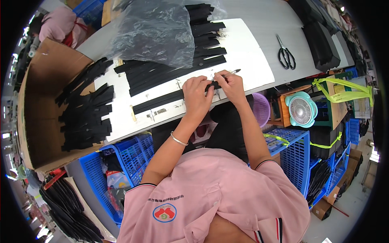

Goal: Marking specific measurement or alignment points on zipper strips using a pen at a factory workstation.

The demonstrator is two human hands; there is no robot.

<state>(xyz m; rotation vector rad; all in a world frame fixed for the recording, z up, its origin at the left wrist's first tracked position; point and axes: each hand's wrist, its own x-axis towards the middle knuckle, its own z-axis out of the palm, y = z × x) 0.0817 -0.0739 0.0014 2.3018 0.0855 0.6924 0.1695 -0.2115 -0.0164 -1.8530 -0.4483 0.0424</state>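
Black strip (162, 101), centre frame: I'm watching the left hand (197, 94) pinching it, the right hand (229, 86) clamping a pen (234, 72); a slackening left hold could be skewing it.

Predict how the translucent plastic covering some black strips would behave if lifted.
The plastic would probably be floppy, since it is crumpled and creased. It looks light for its size, being thin film. Its glossy surface may feel slippery.

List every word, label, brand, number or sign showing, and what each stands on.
Pink shirt: one row of dark printed characters, wording not copied here.
Round emblem: letter-like green mark, not copied; smaller lettering unreadable.
White board: dark marks, none readable as words.
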